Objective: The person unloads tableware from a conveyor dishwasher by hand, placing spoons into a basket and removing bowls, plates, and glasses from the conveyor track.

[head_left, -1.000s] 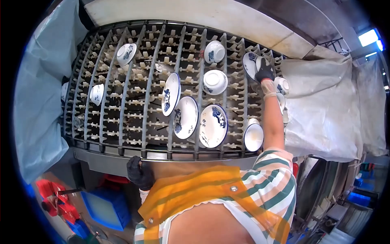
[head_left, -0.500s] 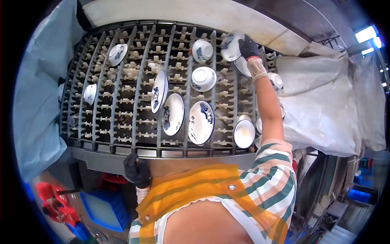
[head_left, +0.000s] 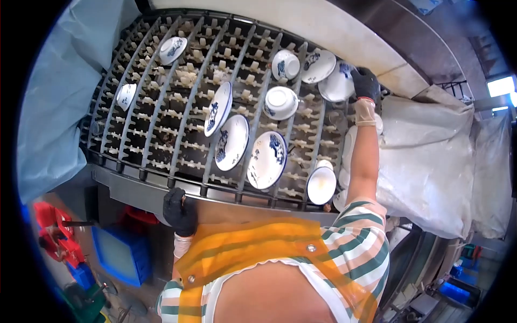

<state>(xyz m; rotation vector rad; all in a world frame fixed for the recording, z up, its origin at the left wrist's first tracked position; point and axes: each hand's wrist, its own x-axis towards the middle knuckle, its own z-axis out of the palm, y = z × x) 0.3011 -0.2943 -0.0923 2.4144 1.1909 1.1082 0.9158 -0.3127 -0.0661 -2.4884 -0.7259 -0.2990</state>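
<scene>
My right hand (head_left: 366,84), in a dark glove, is closed on the right edge of a white plate with blue decoration (head_left: 337,83) at the back right of the pegged rack (head_left: 237,180). Just left of it, a second patterned plate (head_left: 319,66) leans in the pegs, free of my hand. My left hand (head_left: 180,212), also gloved, is curled closed beside the rack's front edge; its palm is hidden. Between my hands, several blue-and-white dishes stand tilted in the pegs, among them an oval dish (head_left: 267,160) and an upturned bowl (head_left: 281,103).
Two small bowls sit farther left, one of them a patterned bowl (head_left: 173,50). A white bowl (head_left: 321,185) is at the front right. Plastic sheeting (head_left: 425,156) hangs at the right, a bluish sheet (head_left: 59,107) at the left. A blue crate (head_left: 121,255) stands below.
My right hand has let go of the left plate and moved right onto the neighbouring one. The view has turned slightly. My left hand stays by the front edge.
</scene>
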